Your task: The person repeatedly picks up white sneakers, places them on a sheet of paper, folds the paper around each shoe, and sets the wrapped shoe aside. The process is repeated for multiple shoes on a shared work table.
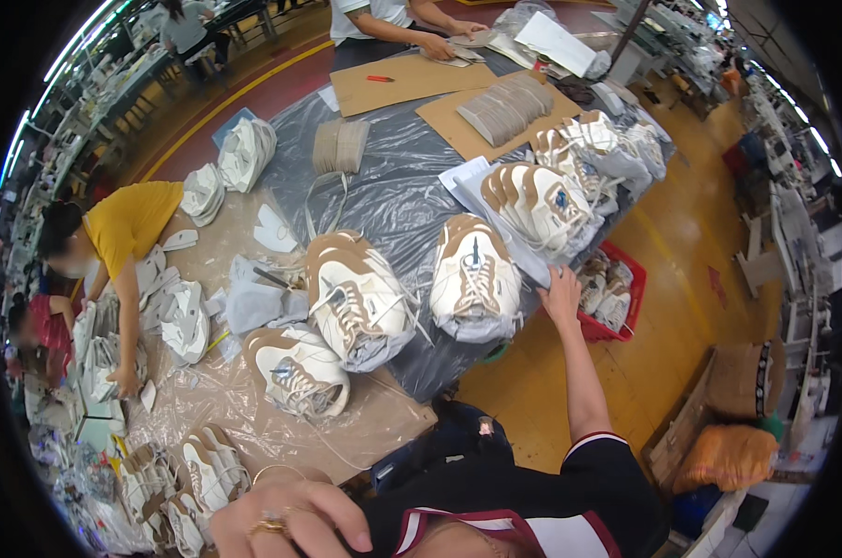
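My right hand [560,296] reaches to the table's right edge. Its fingers are spread, the tips touching the edge of grey-white paper [530,259] under a stack of white-and-brown shoe uppers [535,206]. Close to my chest, my left hand [295,516] hangs with fingers loosely bent and apart, rings on it; nothing shows in it, though its palm is hidden. In front of me, one white-and-brown upper stack [477,279] stands on grey plastic sheeting, laces on top. Left of it are another stack [358,298] and a lower one [295,372].
A red crate [623,302] with shoe uppers stands beside the table's right edge. Bundled beige pieces [506,109] lie on cardboard [444,139]. A person in yellow [132,223] handles pieces at left; another person's hands [437,45] work at the far side. An orange sack [726,458] sits lower right.
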`<state>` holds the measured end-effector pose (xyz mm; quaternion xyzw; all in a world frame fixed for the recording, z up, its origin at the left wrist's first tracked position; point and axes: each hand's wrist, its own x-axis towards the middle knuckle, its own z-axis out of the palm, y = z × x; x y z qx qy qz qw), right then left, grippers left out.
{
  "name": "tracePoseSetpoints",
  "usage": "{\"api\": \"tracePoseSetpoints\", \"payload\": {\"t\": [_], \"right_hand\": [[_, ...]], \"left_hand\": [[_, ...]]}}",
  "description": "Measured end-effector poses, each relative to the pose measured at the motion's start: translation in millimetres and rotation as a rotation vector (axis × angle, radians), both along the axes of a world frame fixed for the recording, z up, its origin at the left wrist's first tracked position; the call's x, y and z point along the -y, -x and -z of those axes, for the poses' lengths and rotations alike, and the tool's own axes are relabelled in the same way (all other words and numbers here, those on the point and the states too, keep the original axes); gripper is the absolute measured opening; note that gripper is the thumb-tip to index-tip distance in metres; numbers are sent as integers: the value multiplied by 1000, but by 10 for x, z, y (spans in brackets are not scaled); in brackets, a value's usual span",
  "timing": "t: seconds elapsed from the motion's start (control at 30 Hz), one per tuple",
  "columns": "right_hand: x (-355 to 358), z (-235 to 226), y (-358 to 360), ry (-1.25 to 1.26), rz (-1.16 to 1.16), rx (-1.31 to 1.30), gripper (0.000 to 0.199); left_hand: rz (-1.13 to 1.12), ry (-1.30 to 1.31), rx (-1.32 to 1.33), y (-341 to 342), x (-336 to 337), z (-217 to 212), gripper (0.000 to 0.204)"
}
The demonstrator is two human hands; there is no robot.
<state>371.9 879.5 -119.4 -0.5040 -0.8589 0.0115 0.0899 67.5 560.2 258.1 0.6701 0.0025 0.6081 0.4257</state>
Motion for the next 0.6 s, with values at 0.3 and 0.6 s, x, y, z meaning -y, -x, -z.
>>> {"api": "tracePoseSetpoints", "payload": {"t": [0.3, 0.6], "right_hand": [[-841, -409, -42, 281, -144, -348, 16], [-1064, -744, 17, 450, -168, -492, 19]], "left_hand": [[-241, 737, 144, -279, -967, 1108, 41], [-627, 1523, -64, -167, -3102, 3247, 58]]}}
